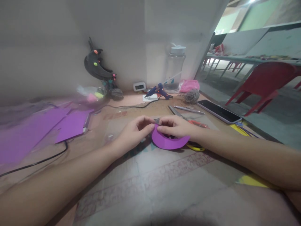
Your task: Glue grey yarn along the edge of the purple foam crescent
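Both hands meet over the middle of the table at a curved strip of purple paper (168, 143). My left hand (138, 128) pinches its upper left end between thumb and fingers. Close beside it, my right hand (175, 126) grips the same end, thumb on the near side. The strip's other end curls round below the right hand to the wrist. Something small and grey shows between the fingertips, too little of it to name. Under the right wrist lie a yellow-handled tool (196, 147), partly covered, and scissors with orange handles (198, 124).
Purple paper sheets (30, 131) lie at left, near a black cable (39, 161). Farther back are a blue glue gun (161, 91), a small digital clock (139, 86), a clear bottle (175, 67) and a dark crescent-shaped ornament (94, 64). A phone (218, 111) rests at right.
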`<state>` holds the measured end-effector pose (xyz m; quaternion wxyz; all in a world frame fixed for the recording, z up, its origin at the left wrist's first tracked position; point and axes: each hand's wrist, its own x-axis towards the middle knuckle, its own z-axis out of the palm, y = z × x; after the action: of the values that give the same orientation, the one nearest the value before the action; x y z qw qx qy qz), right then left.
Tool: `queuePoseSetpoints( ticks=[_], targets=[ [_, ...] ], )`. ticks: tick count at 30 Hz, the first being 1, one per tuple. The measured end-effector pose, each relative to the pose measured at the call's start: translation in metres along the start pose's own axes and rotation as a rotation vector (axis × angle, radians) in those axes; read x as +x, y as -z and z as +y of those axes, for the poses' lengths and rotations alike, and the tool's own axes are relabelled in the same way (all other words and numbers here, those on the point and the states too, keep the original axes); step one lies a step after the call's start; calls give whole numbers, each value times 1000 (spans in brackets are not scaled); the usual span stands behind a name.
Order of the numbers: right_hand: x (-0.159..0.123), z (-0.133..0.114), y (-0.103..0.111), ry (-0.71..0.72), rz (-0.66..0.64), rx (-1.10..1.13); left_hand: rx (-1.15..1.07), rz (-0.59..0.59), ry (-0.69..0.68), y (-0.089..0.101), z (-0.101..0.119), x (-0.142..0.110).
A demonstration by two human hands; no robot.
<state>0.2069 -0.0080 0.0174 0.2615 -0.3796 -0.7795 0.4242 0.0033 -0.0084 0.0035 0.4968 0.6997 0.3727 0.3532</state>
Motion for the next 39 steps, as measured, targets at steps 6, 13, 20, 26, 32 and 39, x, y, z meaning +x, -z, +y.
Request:
queuePoseSetpoints(
  ticks=[6, 13, 20, 26, 32, 39],
  targets=[
    [2, 3, 0, 7, -31, -27, 4, 12, -8, 0, -5, 0],
    [1, 3, 0, 6, -59, -98, 5, 1, -22, 1, -6, 1],
    [0, 1, 0, -8, -53, -116, 16, 5, -26, 1, -4, 1],
    [0, -2, -1, -9, -27, -89, 18, 25, -24, 1, -2, 2],
    [-2, -9, -2, -78, -30, -101, 49, 22, -49, 3, -6, 4],
    [-1, -10, -2, -105, -43, -141, 57, -32, -53, 4, -4, 2]
  ],
)
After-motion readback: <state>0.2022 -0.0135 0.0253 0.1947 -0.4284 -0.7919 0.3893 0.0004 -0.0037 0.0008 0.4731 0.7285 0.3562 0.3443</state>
